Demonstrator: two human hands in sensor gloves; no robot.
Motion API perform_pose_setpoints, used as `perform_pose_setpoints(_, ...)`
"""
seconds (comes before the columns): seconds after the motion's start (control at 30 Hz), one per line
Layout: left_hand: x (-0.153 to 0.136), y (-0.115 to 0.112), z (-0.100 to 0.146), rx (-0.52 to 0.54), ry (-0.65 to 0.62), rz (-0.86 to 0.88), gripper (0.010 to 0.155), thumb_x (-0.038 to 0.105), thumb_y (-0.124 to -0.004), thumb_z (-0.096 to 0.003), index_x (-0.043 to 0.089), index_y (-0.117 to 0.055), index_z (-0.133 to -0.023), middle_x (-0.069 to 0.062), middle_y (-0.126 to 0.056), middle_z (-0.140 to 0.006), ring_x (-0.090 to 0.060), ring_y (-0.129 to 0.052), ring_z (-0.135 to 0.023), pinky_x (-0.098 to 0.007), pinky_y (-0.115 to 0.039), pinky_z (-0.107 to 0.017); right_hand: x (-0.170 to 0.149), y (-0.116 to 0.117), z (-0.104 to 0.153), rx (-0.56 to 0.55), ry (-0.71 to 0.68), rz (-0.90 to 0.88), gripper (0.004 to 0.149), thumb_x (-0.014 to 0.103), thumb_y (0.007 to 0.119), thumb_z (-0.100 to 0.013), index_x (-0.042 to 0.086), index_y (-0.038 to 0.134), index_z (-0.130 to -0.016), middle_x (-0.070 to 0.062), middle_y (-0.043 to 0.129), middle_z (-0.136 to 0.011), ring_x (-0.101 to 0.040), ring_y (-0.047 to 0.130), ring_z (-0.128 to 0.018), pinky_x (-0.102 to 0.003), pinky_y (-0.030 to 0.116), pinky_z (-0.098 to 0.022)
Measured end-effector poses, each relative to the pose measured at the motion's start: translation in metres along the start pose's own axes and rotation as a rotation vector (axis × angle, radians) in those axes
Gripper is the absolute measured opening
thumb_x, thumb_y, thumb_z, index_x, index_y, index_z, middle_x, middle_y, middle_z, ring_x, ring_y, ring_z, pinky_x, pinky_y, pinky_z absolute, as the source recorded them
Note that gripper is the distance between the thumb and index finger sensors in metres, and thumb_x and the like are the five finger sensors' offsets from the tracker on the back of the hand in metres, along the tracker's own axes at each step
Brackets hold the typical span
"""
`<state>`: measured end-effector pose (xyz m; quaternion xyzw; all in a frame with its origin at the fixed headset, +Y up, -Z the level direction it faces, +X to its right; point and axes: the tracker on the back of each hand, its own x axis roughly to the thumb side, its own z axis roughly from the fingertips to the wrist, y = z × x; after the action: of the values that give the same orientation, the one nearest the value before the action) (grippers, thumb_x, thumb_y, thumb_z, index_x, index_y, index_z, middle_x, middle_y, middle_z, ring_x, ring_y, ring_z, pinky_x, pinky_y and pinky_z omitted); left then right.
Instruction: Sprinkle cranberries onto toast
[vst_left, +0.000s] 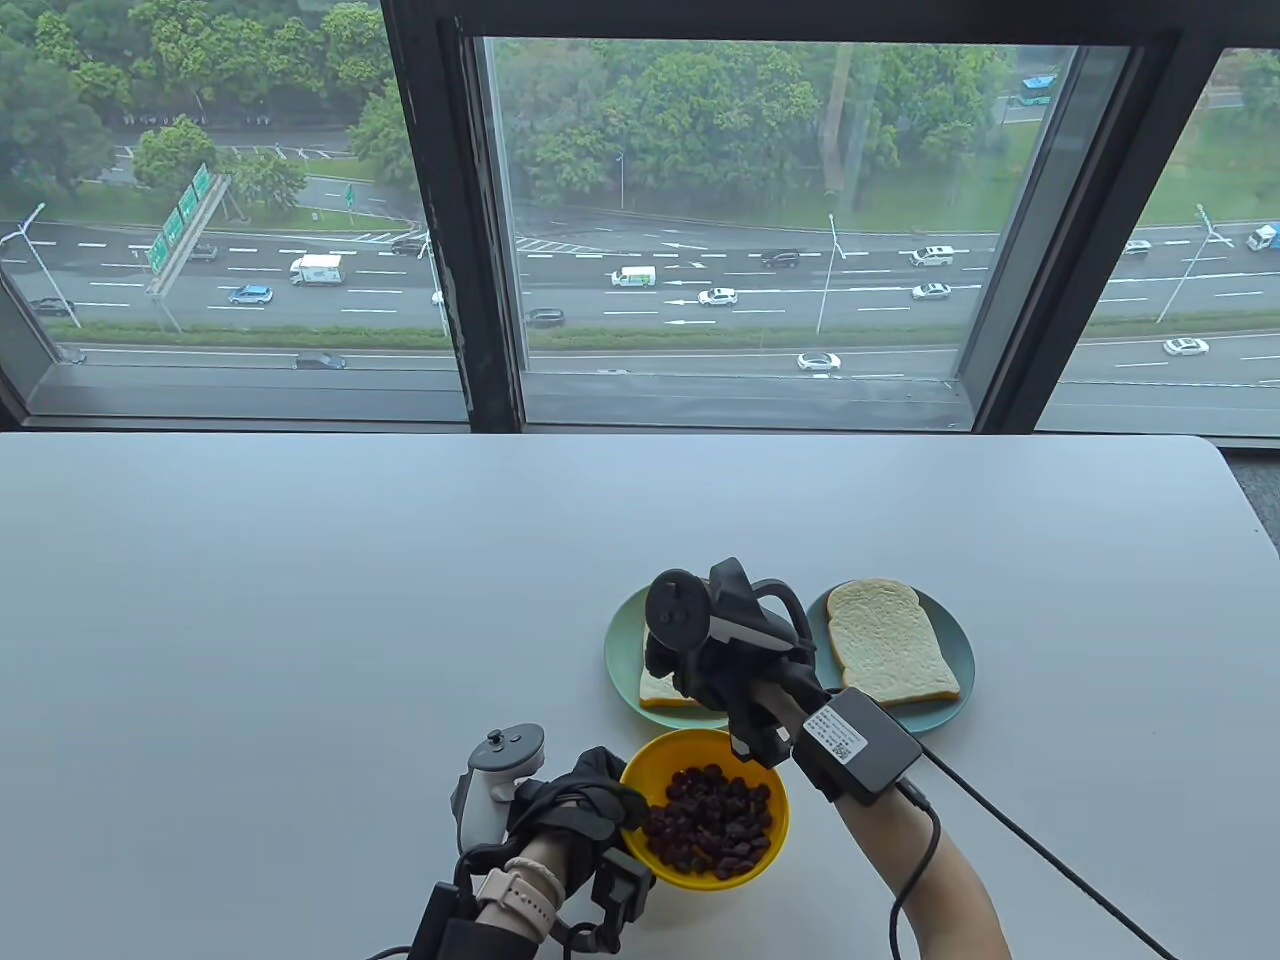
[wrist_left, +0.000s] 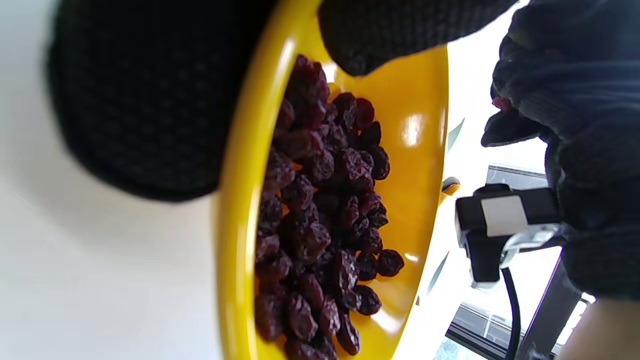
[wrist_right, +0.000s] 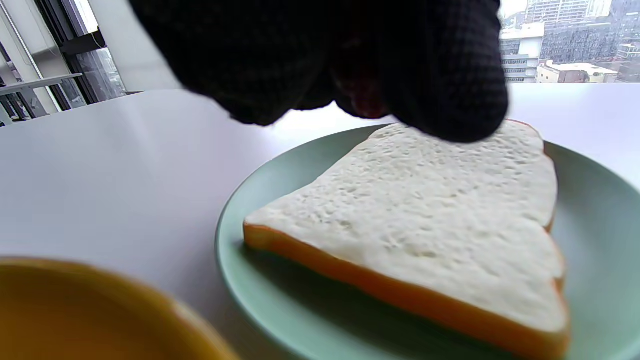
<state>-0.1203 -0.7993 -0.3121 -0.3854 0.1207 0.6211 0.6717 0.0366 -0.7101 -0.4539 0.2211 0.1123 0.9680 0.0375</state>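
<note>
A yellow bowl (vst_left: 770, 800) of dark dried cranberries (vst_left: 712, 820) sits near the table's front. My left hand (vst_left: 590, 800) grips its left rim; in the left wrist view its fingers (wrist_left: 150, 100) wrap the rim (wrist_left: 235, 200) beside the cranberries (wrist_left: 320, 210). My right hand (vst_left: 690, 660) hovers over a toast slice (vst_left: 665, 692) on the left green plate (vst_left: 620, 650). In the right wrist view its fingers (wrist_right: 440, 90) are bunched above the toast (wrist_right: 425, 220), pinching something red, likely cranberries (wrist_right: 361, 102).
A second green plate (vst_left: 965, 650) with a bare toast slice (vst_left: 890, 640) stands to the right. A black cable (vst_left: 1050, 860) runs from my right wrist toward the front right. The table's far edge meets a window.
</note>
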Motion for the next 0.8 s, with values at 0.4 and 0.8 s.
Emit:
perform_pose_setpoints(0.4, 0.000, 0.007, 0.003, -0.011, 0.000, 0.040, 0.047, 0.021, -0.078, -0.0423, 0.023, -0.055, -0.083, -0.017, -0.069, -0.066, -0.035, -0.082, -0.040, -0.036, -0.099, -0.013, -0.004, 0.032, -0.032, 0.063, 0.061, 0.148, 0.040, 0.028, 0.082, -0.034, 0.039, 0.070, -0.071, 0.008, 0.068, -0.082, -0.016, 0.082, -0.066, -0.021, 0.091, -0.041)
perform_pose_setpoints(0.8, -0.002, 0.002, -0.001, -0.010, 0.017, 0.005, 0.047, 0.021, -0.078, -0.0428, 0.023, -0.054, -0.083, -0.017, -0.068, -0.067, -0.036, -0.081, -0.040, -0.037, -0.099, -0.013, -0.018, 0.026, -0.007, 0.101, 0.027, 0.168, 0.063, 0.036, 0.077, -0.036, 0.030, 0.050, -0.093, -0.005, 0.048, -0.096, -0.028, 0.067, -0.081, -0.030, 0.081, -0.050)
